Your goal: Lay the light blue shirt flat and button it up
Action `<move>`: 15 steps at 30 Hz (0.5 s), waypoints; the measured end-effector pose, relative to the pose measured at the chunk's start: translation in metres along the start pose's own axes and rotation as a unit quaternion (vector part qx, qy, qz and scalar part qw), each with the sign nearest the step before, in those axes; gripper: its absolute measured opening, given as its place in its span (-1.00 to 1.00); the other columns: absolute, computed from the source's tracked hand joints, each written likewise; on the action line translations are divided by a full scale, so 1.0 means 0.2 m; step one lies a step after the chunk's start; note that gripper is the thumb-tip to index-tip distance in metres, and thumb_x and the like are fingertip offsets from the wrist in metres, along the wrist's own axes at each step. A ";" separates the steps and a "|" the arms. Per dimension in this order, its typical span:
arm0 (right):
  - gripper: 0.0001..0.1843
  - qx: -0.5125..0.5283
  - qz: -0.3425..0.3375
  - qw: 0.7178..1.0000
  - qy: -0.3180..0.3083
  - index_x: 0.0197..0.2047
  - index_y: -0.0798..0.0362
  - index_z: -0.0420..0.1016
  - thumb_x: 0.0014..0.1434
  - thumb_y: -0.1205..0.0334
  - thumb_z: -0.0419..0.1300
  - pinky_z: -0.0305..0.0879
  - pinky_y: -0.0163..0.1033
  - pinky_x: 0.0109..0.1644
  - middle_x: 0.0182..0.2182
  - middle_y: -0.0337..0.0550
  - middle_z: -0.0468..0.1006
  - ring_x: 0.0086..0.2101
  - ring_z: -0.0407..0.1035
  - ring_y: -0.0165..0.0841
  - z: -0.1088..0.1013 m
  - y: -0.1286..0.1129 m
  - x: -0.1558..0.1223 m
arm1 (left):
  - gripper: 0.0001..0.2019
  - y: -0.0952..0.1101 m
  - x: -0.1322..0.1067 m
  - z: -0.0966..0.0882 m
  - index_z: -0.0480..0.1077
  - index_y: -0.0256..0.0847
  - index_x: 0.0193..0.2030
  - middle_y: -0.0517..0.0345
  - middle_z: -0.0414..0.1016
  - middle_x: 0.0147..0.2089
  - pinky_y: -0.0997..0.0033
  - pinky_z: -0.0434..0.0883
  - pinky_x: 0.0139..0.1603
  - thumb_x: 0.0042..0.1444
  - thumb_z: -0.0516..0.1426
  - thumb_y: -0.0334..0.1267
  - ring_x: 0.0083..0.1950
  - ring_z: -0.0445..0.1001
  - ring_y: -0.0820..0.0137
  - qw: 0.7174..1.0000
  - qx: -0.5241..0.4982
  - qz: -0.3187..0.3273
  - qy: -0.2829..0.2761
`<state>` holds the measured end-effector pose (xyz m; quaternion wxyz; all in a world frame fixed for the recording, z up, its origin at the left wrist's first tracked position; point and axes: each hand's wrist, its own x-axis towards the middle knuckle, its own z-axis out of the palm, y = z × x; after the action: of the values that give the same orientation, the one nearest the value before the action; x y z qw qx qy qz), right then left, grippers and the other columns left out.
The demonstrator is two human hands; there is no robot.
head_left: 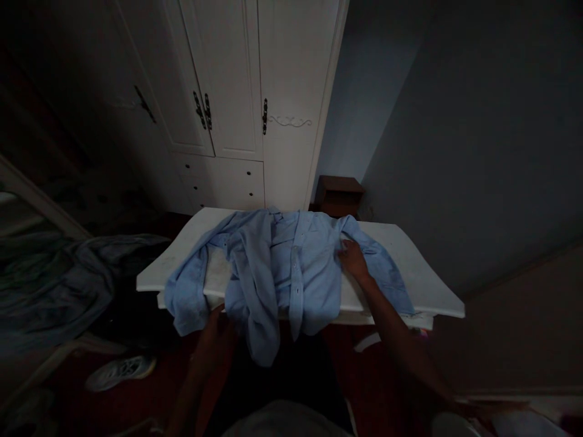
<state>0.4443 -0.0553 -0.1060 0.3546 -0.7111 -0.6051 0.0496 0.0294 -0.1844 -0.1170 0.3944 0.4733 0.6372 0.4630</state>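
A light blue button-up shirt (319, 261) lies spread over a white tabletop (401, 255), its buttoned strip running down the middle. One sleeve hangs over the front edge at the left. Another slopes down toward the right. A folded part of the cloth drapes past the edge near the centre. My right hand (353, 260) is on the shirt's right side by the sleeve, fingers pinched on the fabric. Below the front edge, my left hand (217, 331) is beside the shirt's lower left part. Shadow and cloth obscure its fingers, so its grip is unclear.
A white wardrobe (228, 79) with dark handles stands behind the table. A small brown cabinet (339, 185) is by the wall. Dark rumpled cloth (77, 285) lies at the left, and a shoe (121, 371) rests on the red floor (177, 376).
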 end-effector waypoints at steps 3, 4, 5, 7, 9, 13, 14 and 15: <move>-0.57 -0.031 -0.057 0.998 -0.001 0.07 0.17 0.43 0.11 0.31 0.12 0.24 0.00 0.18 0.00 0.11 0.45 0.03 0.32 -0.14 0.00 -0.08 -0.09 | -0.44 -0.02 0.00 0.04 0.39 -0.22 -0.05 0.00 0.49 -0.20 0.16 0.48 -0.27 -0.13 0.24 0.10 -0.21 0.49 0.16 0.994 0.072 0.069 0.032; -0.59 -0.039 -0.078 0.996 -0.007 0.06 0.16 0.44 0.13 0.30 0.12 0.23 -0.01 0.19 0.01 0.11 0.44 0.04 0.31 -0.14 0.00 -0.11 -0.11 | -0.41 -0.03 0.01 0.05 0.37 -0.23 0.00 -0.03 0.46 -0.14 0.11 0.48 -0.21 -0.10 0.22 0.11 -0.16 0.48 0.14 0.988 0.105 0.101 0.058; -0.61 -0.045 -0.100 0.994 -0.017 0.05 0.15 0.46 0.15 0.27 0.13 0.21 -0.03 0.21 0.00 0.10 0.44 0.05 0.30 -0.15 0.01 -0.14 -0.12 | -0.38 -0.03 0.01 0.07 0.34 -0.23 0.06 -0.06 0.43 -0.07 0.06 0.46 -0.13 -0.08 0.21 0.12 -0.10 0.46 0.11 0.978 0.140 0.133 0.080; -0.64 -0.042 -0.135 0.989 -0.048 0.03 0.13 0.48 0.19 0.19 0.15 0.19 -0.06 0.22 0.02 0.08 0.44 0.07 0.29 -0.18 0.03 -0.19 -0.14 | -0.33 -0.04 0.02 0.11 0.27 -0.27 0.16 -0.14 0.36 0.04 -0.01 0.41 0.00 -0.03 0.20 0.10 0.02 0.39 0.04 0.953 0.201 0.189 0.128; -0.61 -0.036 -0.156 0.984 -0.083 0.05 0.11 0.48 0.21 0.11 0.17 0.17 -0.07 0.24 0.07 0.07 0.43 0.11 0.27 -0.19 0.06 -0.23 -0.15 | -0.40 -0.06 0.02 0.14 0.29 -0.28 0.16 -0.19 0.33 0.06 -0.03 0.37 0.04 0.01 0.20 -0.01 0.08 0.34 0.02 0.927 0.251 0.236 0.150; -0.58 -0.050 -0.144 0.980 -0.129 0.10 0.05 0.47 0.25 0.04 0.15 0.12 -0.01 0.25 0.16 0.05 0.40 0.19 0.20 -0.18 0.12 -0.24 -0.16 | -0.64 -0.12 0.00 0.16 0.45 -0.17 0.00 -0.18 0.31 0.13 -0.02 0.33 0.03 0.02 0.21 -0.24 0.02 0.36 0.08 0.891 0.339 0.286 0.095; -0.58 -0.056 -0.136 0.980 -0.132 0.10 0.04 0.47 0.26 0.03 0.15 0.12 0.00 0.25 0.17 0.04 0.39 0.19 0.20 -0.17 0.14 -0.24 -0.17 | -0.65 -0.13 0.00 0.16 0.46 -0.14 -0.02 -0.18 0.29 0.17 -0.03 0.32 0.04 0.00 0.22 -0.25 0.04 0.36 0.07 0.882 0.359 0.293 0.082; -0.59 -0.061 -0.130 0.981 -0.132 0.10 0.03 0.48 0.26 0.02 0.14 0.12 0.01 0.24 0.17 0.03 0.39 0.19 0.20 -0.17 0.14 -0.24 -0.17 | -0.64 -0.14 -0.01 0.16 0.47 -0.13 -0.02 -0.18 0.26 0.21 -0.04 0.29 0.06 -0.01 0.24 -0.26 0.07 0.35 0.05 0.874 0.375 0.300 0.075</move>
<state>0.3818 -0.0724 -0.1128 0.2315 -0.6341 -0.7354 0.0596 0.0538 -0.1820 -0.1517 -0.0193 0.7179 0.6182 0.3195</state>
